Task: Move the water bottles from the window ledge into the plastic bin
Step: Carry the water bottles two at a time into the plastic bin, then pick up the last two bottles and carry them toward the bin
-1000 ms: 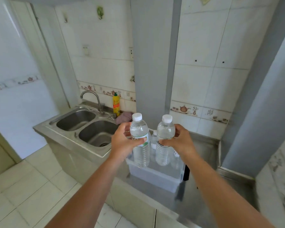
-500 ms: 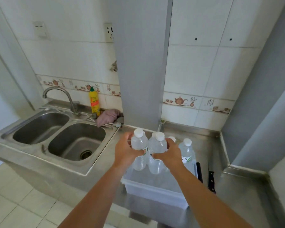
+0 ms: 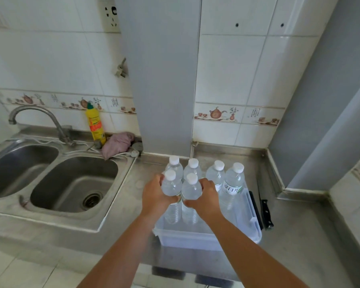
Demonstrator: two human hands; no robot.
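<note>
A clear plastic bin stands on the steel counter right of the sink. Several clear water bottles with white caps stand upright in it. My left hand grips the front left bottle by its shoulder. My right hand grips the bottle beside it the same way. Both held bottles are upright with their lower parts inside the bin. Behind them stand two more bottles, and to the right another pair, one with a printed label. The window ledge is out of view.
A double steel sink with a tap lies to the left. A yellow detergent bottle and a pink cloth sit at its back. A black-handled knife lies right of the bin. A grey column rises behind.
Both hands have lowered their bottles from above the bin down into it, next to the bottles standing there. The view has tilted down and moved closer to the counter.
</note>
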